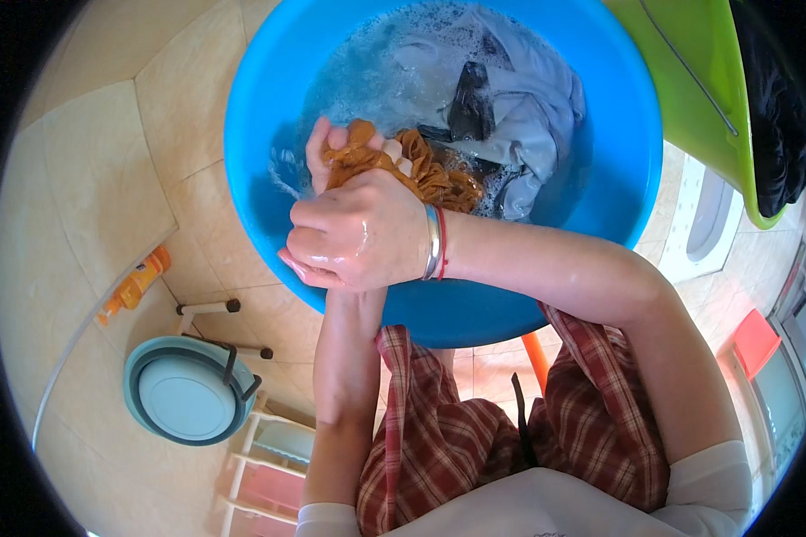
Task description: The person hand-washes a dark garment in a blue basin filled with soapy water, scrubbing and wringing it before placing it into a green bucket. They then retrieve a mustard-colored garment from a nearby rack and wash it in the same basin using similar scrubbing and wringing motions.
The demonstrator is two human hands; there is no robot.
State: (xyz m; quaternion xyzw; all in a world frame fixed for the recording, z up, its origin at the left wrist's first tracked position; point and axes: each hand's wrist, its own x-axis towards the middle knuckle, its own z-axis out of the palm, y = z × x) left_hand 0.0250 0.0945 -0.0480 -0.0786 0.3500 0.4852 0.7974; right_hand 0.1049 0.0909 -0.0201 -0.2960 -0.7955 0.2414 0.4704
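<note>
Wet brown cloth [360,159] is bunched between my two hands, above the near left part of a large blue basin [269,192]. My left hand [317,154] has its fingers curled around the cloth, and the rest of that hand is hidden behind the right. Crossing over my left wrist, my right hand [360,231] is closed in a fist against the brown cloth, wet and shiny, with bracelets at the wrist. A ruffled part of the cloth hangs toward the water. Soapy water in the basin holds a grey-blue garment [533,121] and a black piece of fabric [471,103].
A green bucket [703,63] with black fabric [779,116] stands at the right, near a white floor fixture [703,219]. At the left are an orange bottle [136,285], a grey-green collapsible basin [188,391] and a shelf rack [264,479]. My plaid-covered legs [448,430] flank the near side.
</note>
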